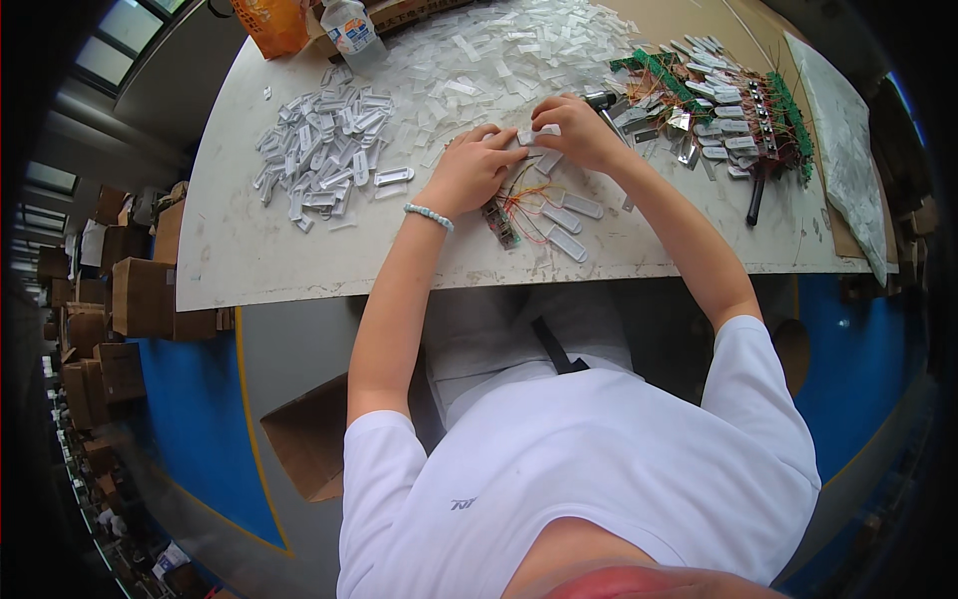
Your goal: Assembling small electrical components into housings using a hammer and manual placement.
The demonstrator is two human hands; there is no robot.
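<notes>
My left hand [473,172] and my right hand [581,135] meet over the table, their fingers closed at a small white plastic casing [540,133]. The right thumb and fingers pinch its right side, while the left fingertips press at its left end and partly hide it. Just below, thin red and yellow wires [519,205] run from a small circuit board [499,226] to several white casings [566,246]. A black-ended tool [601,101] lies beyond my right hand; its kind I cannot make out.
A heap of white casings [324,145] sits at left, with translucent strips [479,70] spread behind my hands. At right are wired casings and green circuit boards [793,125], and a plastic bag [843,140]. A bottle [351,32] and an orange bag [271,25] stand far left.
</notes>
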